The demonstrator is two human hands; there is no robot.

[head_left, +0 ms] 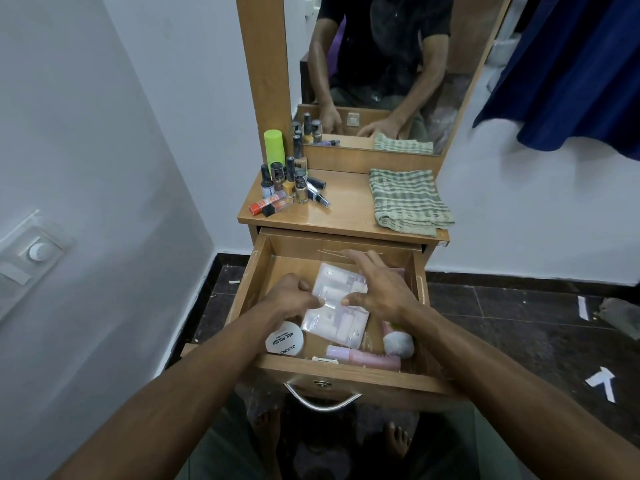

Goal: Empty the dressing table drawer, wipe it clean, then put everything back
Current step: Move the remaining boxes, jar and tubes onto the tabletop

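Pinching the left edge of the clear plastic pouch point(337, 306) with the left hand point(290, 297), fingers curled onto it. Right hand point(375, 289) spread flat on top, fingers straight, holding nothing. Pouch sitting mid-drawer point(258, 271), long axis running near to far, tilted a bit left at the near end. Both hands right on it, so probably just a straight lift toward the tabletop point(346, 209). Around it: white nail polish tub point(284, 342) near-left, pink tube point(360, 356) along the near wall, powder puff point(398, 344) near-right. Nail polish bottles point(287, 183) and checked cloth point(407, 199) already up top.
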